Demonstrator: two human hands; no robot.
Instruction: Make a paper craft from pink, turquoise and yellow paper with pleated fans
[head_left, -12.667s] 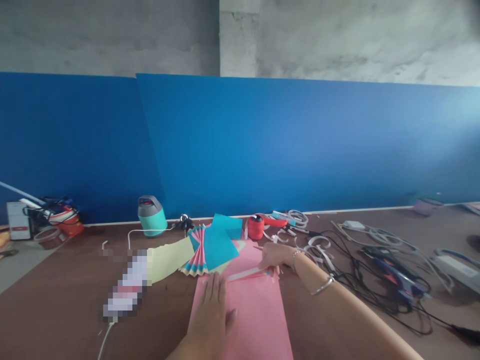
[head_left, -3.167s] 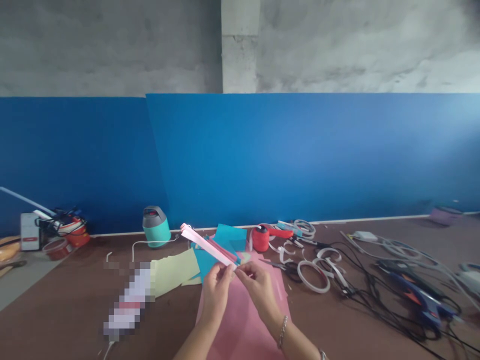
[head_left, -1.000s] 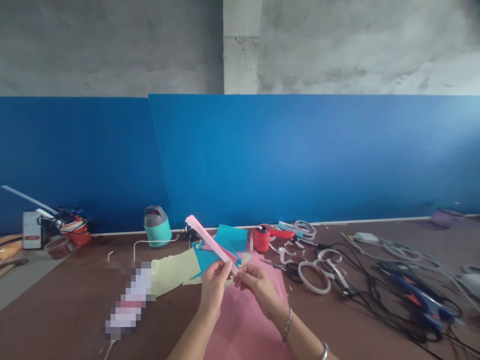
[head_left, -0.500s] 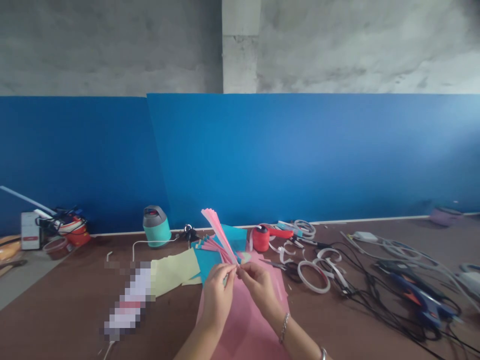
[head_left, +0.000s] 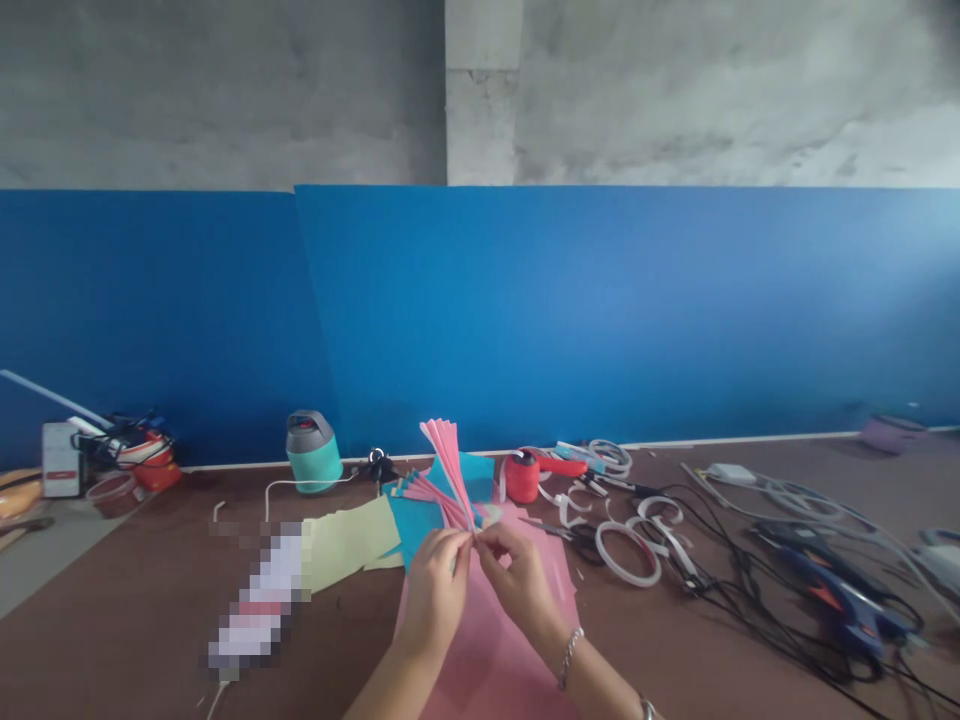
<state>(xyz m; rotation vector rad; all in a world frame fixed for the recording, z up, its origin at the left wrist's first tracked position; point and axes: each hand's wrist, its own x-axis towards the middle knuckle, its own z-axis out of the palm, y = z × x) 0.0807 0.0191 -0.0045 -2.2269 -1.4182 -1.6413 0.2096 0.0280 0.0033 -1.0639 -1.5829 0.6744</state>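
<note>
A pleated pink paper fan stands up from my fingertips, its folds spread at the top and narrow at the bottom. My left hand pinches its lower end from the left. From the right, my right hand closes thumb and fingers at the same end; the exact grip point is hidden. Beneath my hands lies a large pink paper sheet. Just behind the fan, more folded pink paper rests on blue paper.
Pale yellow paper and a teal-and-grey device are on the left. To the right lie scissors, a white tape roll, a red spool, cables and a blue tool. A blue panel stands behind.
The pink fan has swung more upright, its top shifting right and its pleats spreading wider. Both hands stay in nearly the same place.
</note>
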